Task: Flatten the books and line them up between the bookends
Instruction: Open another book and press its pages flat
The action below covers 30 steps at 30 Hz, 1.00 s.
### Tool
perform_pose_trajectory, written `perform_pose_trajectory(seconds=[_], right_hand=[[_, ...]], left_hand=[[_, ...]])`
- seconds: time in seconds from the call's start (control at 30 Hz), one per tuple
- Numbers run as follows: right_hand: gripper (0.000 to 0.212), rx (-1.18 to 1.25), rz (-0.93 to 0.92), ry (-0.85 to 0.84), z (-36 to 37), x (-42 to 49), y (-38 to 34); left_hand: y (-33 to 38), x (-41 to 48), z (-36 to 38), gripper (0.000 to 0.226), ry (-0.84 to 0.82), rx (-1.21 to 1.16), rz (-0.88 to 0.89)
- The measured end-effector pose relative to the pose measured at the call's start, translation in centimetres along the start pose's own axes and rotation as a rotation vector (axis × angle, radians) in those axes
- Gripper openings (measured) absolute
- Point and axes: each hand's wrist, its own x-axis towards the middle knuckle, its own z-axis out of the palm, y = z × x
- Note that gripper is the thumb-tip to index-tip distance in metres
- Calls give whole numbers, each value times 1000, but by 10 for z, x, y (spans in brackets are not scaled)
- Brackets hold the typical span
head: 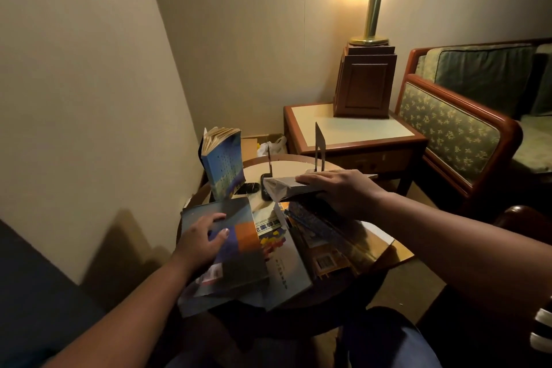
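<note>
The right hand (337, 193) grips a grey-edged book (286, 187); the left hand (206, 237) rests flat, fingers relaxed, on a blue-orange book (242, 251).

Lamp (372, 9) top cropped, armchair (448, 125) cut off at right edge

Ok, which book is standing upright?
The blue book at the back left, with pages fanned at its top. The others lie flat or slanted, and the right hand holds the grey book roughly level.
</note>
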Motion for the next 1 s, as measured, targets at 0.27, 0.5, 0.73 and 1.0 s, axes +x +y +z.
perform_pose_trajectory(seconds=[0.27,0.5,0.73,1.0], right_hand=[[83,19,-278,-62,15,61,-63],[62,130,-428,-39,46,93,-128],[56,163,-478,-56,86,90,-150],[89,90,-256,-281,68,71,-131]], left_hand=[[34,8,-50,35,155,-361,-81],[1,-24,-66,31,82,-360,-269],[-31,-67,-54,22,82,-71,-304],[-19,-66,-40,31,44,147,-285]])
